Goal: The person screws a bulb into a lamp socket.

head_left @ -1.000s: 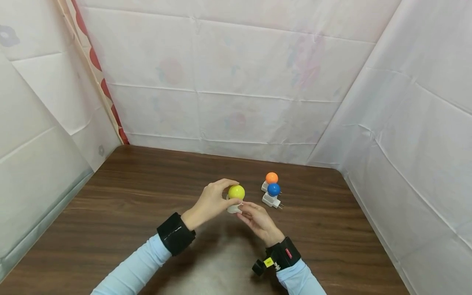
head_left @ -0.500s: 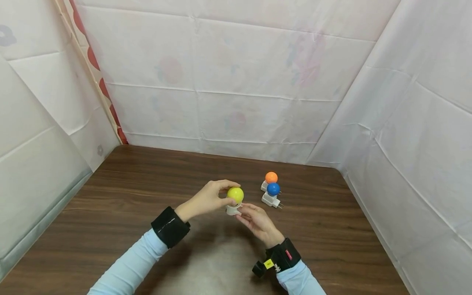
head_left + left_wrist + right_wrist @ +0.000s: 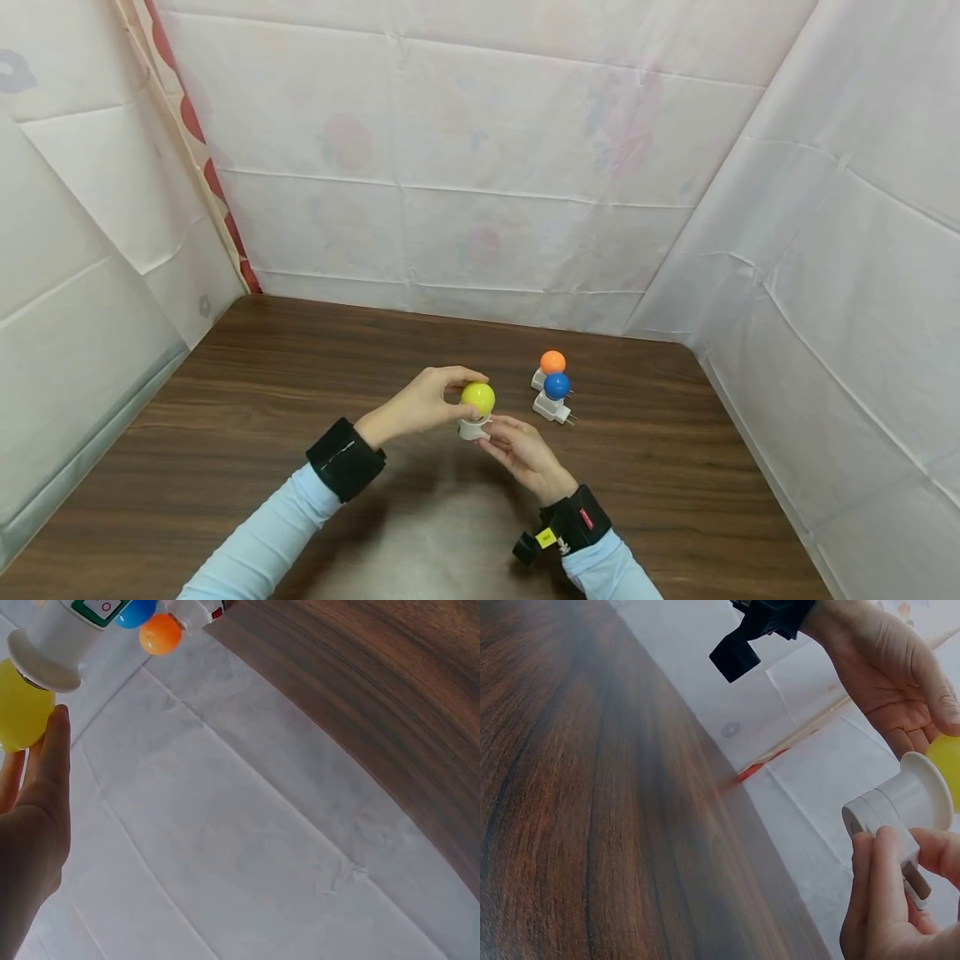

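Observation:
Thumb and fingers of my left hand [image 3: 423, 407] pinch a round yellow light bulb [image 3: 477, 398] in the head view. Directly beneath it is a white plug-in lamp socket [image 3: 472, 430], with the bulb's base at the socket's mouth. My right hand [image 3: 525, 457] holds that socket from the right between thumb and fingertips. From the right wrist, the socket [image 3: 904, 802] shows a flared rim against the yellow bulb [image 3: 946, 769] and flat metal prongs between my fingers. A label is visible on the socket's underside in the left wrist view.
Beyond my right hand, an orange bulb [image 3: 552, 362] and a blue bulb [image 3: 557, 385] sit in white plug-in sockets on the brown wooden table [image 3: 337, 350]. White sheeting [image 3: 450, 167] hangs behind the table and along both sides.
My left hand has shifted slightly left and down, its wrist lower. The bulb and socket have moved a little the same way, and more of the socket shows. The right hand stays nearly still.

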Available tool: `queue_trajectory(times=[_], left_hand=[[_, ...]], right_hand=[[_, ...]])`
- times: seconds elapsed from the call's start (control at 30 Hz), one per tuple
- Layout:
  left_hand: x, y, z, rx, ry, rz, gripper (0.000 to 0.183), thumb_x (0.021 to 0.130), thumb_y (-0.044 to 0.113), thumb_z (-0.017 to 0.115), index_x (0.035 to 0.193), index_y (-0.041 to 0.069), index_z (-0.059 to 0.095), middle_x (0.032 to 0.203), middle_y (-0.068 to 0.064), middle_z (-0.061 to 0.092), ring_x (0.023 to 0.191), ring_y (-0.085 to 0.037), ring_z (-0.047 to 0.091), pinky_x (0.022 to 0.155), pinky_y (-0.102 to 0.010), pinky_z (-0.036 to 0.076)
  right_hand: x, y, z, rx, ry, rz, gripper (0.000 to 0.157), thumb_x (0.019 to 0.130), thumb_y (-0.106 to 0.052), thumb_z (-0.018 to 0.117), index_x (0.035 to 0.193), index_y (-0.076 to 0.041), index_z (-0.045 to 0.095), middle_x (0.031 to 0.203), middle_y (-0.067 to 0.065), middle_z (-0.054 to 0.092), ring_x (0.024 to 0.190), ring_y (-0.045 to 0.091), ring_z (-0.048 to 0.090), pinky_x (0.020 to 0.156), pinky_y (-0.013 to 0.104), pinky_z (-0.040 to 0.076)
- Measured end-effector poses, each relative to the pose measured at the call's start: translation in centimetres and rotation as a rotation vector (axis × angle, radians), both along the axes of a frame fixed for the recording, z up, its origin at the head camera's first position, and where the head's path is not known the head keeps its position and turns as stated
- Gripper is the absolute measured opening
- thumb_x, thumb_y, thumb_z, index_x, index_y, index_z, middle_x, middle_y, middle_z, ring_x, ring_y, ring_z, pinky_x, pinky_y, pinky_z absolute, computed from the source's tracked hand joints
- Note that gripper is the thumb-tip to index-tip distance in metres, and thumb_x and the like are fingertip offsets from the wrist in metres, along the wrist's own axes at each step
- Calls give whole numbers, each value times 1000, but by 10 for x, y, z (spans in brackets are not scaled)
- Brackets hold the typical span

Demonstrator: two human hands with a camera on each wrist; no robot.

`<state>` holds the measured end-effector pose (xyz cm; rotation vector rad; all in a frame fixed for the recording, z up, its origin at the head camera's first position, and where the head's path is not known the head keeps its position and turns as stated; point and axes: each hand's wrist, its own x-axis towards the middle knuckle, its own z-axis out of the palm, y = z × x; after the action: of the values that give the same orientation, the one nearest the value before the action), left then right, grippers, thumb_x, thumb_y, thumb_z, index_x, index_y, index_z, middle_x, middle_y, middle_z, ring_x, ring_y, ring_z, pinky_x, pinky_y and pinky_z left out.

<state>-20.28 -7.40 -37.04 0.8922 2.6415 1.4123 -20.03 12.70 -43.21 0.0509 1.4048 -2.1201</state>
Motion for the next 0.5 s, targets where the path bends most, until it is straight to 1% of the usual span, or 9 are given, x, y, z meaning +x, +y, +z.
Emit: queue_trajectory(times=[0.1,0.2,0.27,0.33,0.43,0.5], left_hand=[[1,1,-1,3,-2,7,47,80,13,71,123,5,55,119,-8,60,107,-20,59,89,-31,49],[3,3,-1,17,10,37,50,78,13,72,124,5,55,121,-9,59,107,-21,59,89,-31,50],[6,6,-2,20,34,93,52,76,15,75,123,5,56,121,-8,59,106,-21,59,88,-32,50],[10,10,-3,9,57,173,52,74,19,76,121,7,58,120,-7,60,105,-21,60,86,-34,51],[17,19,-3,-23,110,288,52,71,22,79,118,8,60,116,-6,63,101,-21,61,81,-36,52],[22,23,-3,-37,143,337,52,71,22,79,117,7,61,115,-7,63,100,-22,62,79,-37,52]], right_hand=[[0,0,-1,2,1,0,45,91,-7,54,130,8,38,101,7,62,89,12,63,82,20,51],[0,0,-1,4,-3,-9,45,91,-6,54,131,7,38,101,7,62,90,12,62,82,20,51],[0,0,-1,7,5,-10,45,91,-6,53,131,8,38,101,6,61,90,12,61,83,20,51],[0,0,-2,7,9,-11,46,91,-6,53,131,8,37,100,6,62,90,11,61,83,20,51],[0,-1,-3,1,14,-18,45,92,-7,53,131,9,37,99,5,63,91,11,61,84,21,51],[0,-2,-4,-1,11,-30,42,92,-6,53,129,9,40,98,4,63,90,11,62,83,21,51]])
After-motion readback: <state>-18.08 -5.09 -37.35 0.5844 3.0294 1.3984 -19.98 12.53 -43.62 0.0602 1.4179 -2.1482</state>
